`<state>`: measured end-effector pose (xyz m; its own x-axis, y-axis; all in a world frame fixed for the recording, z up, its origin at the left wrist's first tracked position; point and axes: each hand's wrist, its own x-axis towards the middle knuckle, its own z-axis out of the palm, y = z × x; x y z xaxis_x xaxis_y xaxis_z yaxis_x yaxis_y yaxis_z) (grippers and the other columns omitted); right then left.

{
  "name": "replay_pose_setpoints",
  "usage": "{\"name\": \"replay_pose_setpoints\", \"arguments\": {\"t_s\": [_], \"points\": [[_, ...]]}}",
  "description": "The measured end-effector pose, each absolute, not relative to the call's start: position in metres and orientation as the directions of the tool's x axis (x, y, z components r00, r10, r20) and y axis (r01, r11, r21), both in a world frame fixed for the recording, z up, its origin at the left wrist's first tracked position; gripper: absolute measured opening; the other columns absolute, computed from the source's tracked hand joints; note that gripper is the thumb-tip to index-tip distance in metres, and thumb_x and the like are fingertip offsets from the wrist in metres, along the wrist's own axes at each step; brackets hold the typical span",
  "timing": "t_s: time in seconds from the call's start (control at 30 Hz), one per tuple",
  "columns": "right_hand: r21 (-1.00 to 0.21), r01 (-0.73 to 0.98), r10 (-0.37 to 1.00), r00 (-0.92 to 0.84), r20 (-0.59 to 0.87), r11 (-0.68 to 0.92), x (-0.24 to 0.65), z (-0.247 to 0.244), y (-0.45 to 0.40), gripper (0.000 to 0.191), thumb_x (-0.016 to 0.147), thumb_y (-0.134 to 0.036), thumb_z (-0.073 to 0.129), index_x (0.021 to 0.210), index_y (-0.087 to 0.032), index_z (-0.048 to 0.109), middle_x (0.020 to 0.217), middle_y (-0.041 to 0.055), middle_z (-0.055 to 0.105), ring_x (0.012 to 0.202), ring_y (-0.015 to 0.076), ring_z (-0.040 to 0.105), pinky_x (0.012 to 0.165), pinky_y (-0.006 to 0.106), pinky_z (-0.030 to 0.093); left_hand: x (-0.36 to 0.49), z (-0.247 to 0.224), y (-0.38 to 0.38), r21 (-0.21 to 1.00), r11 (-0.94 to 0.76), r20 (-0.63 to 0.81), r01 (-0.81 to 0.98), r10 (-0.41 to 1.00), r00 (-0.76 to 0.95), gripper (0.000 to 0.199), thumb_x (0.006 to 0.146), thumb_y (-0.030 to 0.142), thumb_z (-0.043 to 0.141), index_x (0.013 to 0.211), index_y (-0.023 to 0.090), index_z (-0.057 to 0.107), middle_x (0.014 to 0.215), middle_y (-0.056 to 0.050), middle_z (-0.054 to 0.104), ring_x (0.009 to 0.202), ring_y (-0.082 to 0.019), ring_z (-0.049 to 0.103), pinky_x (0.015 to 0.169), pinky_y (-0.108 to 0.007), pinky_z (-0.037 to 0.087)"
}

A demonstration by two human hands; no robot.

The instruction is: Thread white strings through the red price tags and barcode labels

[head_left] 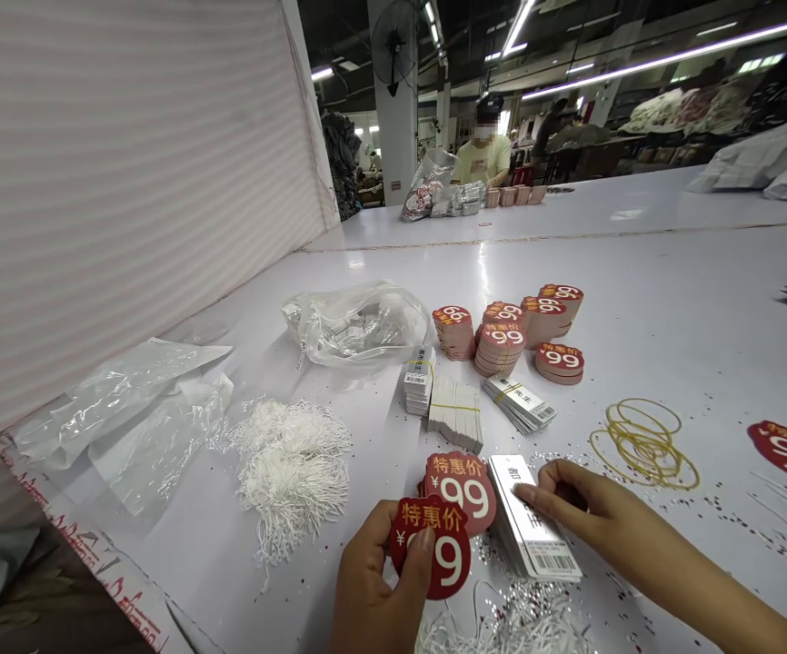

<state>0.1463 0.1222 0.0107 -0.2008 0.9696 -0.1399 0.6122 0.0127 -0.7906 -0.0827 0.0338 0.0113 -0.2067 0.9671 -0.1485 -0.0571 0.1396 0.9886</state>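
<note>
While your left hand [376, 586] is pinching a red 99 tag [434, 549], your right hand [594, 500] is resting on white barcode tags [530, 518].

Your left fingers [421, 554] are gripping the tag above the table [639, 309]; your right fingers [543, 481] are lying narrowly spread on the stack, apparently holding nothing.

Strip lights [666, 56] glare on the glossy table [482, 272]; edges warp.
</note>
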Motion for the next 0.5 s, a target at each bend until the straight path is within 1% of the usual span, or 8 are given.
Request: {"name": "replay_pose_setpoints", "arguments": {"t_s": [0.1, 0.2, 0.27, 0.37, 0.43, 0.5], "points": [[-0.819, 0.573, 0.95, -0.243, -0.198, -0.024, 0.145, 0.005, 0.126, 0.05, 0.085, -0.07, 0.054, 0.065, -0.025, 0.042, 0.06, -0.0052, 0.038, 0.056, 0.0154, 0.036, 0.054, 0.028, 0.03, -0.085, 0.01, 0.033, 0.985, 0.149, -0.164, -0.088, 0.966, -0.2, 0.045, 0.081, 0.062, 0.07, 0.088, 0.017, 0.071, 0.077, -0.004, 0.067, 0.072, -0.017, 0.058, 0.068, -0.027, 0.052], [-0.825, 0.562, 0.934, -0.261, -0.242, -0.057, 0.149, 0.004, 0.13, 0.052, 0.082, -0.073, 0.052, 0.063, -0.025, 0.041, 0.059, -0.0053, 0.036, 0.055, 0.0148, 0.033, 0.053, 0.028, 0.03, -0.086, 0.015, 0.033, 0.979, 0.17, -0.189, -0.111, 0.962, -0.195, 0.045, 0.079, 0.062, 0.072, 0.086, 0.017, 0.07, 0.077, -0.004, 0.068, 0.072, -0.016, 0.058, 0.068, -0.026, 0.053], [-0.812, 0.58, 0.94, -0.239, -0.243, -0.062, 0.152, 0.007, 0.13, 0.054, 0.08, -0.074, 0.053, 0.061, -0.025, 0.039, 0.058, -0.0046, 0.036, 0.055, 0.0151, 0.033, 0.053, 0.029, 0.03, -0.084, 0.021, 0.032, 0.972, 0.192, -0.216, -0.137, 0.958, -0.191, 0.045, 0.077, 0.061, 0.075, 0.087, 0.017, 0.07, 0.078, -0.005, 0.07, 0.072, -0.017, 0.061, 0.067, -0.026, 0.053], [-0.796, 0.603, 0.963, -0.178, -0.202, -0.056, 0.159, 0.018, 0.119, 0.055, 0.082, -0.076, 0.052, 0.061, -0.025, 0.043, 0.06, -0.0018, 0.041, 0.057, 0.0171, 0.038, 0.054, 0.031, 0.033, -0.074, 0.029, 0.029, 0.952, 0.219, -0.256, -0.215, 0.952, -0.166, 0.045, 0.074, 0.058, 0.079, 0.089, 0.016, 0.071, 0.08, -0.006, 0.073, 0.074, -0.019, 0.065, 0.07, -0.029, 0.056], [-0.829, 0.557, 0.969, -0.182, -0.169, -0.039, 0.163, 0.026, 0.101, 0.055, 0.085, -0.076, 0.051, 0.065, -0.025, 0.05, 0.064, 0.0009, 0.049, 0.061, 0.0191, 0.046, 0.055, 0.031, 0.039, -0.062, 0.027, 0.026, 0.929, 0.225, -0.27, -0.295, 0.955, -0.121, 0.048, 0.072, 0.057, 0.082, 0.093, 0.015, 0.071, 0.086, -0.008, 0.075, 0.078, -0.021, 0.068, 0.075, -0.032, 0.058], [-0.879, 0.474, 0.959, -0.224, -0.172, -0.047, 0.168, 0.028, 0.077, 0.054, 0.086, -0.076, 0.052, 0.066, -0.025, 0.056, 0.062, 0.0014, 0.053, 0.061, 0.0195, 0.052, 0.055, 0.03, 0.044, -0.046, 0.018, 0.023, 0.898, 0.234, -0.274, -0.373, 0.96, -0.057, 0.05, 0.071, 0.057, 0.083, 0.095, 0.015, 0.071, 0.089, -0.009, 0.076, 0.08, -0.021, 0.069, 0.077, -0.034, 0.058]]}}
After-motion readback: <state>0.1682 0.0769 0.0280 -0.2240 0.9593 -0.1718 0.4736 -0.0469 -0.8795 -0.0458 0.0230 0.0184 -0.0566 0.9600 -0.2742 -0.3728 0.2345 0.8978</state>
